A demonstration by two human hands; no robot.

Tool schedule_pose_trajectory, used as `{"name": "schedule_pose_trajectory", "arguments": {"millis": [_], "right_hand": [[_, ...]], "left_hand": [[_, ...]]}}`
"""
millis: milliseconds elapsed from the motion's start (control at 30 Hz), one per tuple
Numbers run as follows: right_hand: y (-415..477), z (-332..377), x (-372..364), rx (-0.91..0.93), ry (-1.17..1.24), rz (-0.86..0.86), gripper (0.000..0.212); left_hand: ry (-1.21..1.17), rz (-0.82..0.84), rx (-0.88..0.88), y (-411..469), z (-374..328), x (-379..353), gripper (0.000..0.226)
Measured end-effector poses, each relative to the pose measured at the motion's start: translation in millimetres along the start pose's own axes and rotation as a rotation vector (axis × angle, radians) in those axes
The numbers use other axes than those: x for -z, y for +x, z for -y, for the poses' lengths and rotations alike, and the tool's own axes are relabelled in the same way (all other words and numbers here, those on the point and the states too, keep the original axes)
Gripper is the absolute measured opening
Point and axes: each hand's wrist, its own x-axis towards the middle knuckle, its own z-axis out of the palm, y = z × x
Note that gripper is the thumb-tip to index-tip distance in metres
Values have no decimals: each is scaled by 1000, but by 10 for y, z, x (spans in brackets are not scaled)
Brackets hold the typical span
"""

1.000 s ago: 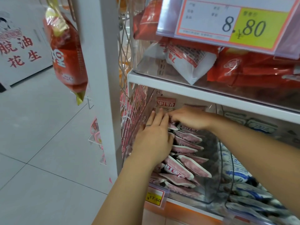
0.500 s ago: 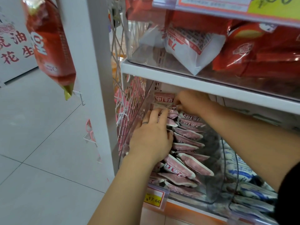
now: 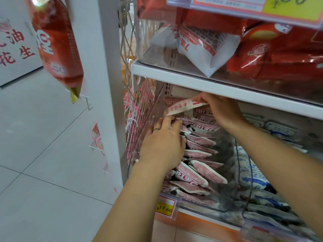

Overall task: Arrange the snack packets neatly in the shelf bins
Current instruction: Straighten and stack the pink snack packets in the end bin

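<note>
- Mesh [image 3: 139, 123] stands just left of the left hand; a packet shoved too far that way could wedge against it or slip down beside the bin wall
- Left hand [image 3: 162, 147] lies flat, fingers straight, on the pink stack [image 3: 201, 151] in the bin [image 3: 227, 194]; its fingertips touch the lower corner of the lifted packet [image 3: 181, 107]; if it lets go too soon, the slanting stack may slide forward
- Packet hangs tilted between the hands, over the back of the stack and close under the shelf [image 3: 218, 88]; it could snag there or crumple
- Right hand [image 3: 222, 110] pinches the packet's right end; so light a hold on slick film may drop it askew
- Blue packets [image 3: 253, 177] lie right of both hands, in the next bin
</note>
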Motion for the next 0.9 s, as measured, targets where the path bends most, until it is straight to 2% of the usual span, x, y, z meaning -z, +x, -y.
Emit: {"name": "schedule_pose_trajectory", "arguments": {"millis": [67,133,200,267,367,433,533,733,900], "right_hand": [[-47,9,53,-11,-52,-117,31],[-83,26,53,-18,-82,-188,21],[-100,61,32,-40,-100,-205,16],[-73,84,-14,-64,-137,-184,24],[15,48,-119,-7,-257,-83,20],[77,14,-172,72,-245,-20,15],[155,-3,-182,136,-187,44,23],[275,-57,-181,149,-280,369,26],[324,-95,-141,23,-133,492,23]], "left_hand": [[-2,-3,-4,-12,-1,5,53],[-5,0,-1,-21,-4,10,52],[-7,1,1,-22,-8,16,52],[-7,5,1,-20,-14,21,53],[-8,20,8,-20,-17,28,53],[-4,19,9,-18,-18,30,54],[-10,24,7,-6,-12,27,54],[-44,42,3,38,5,16,66],[-30,54,-22,195,-8,12,71]]}}
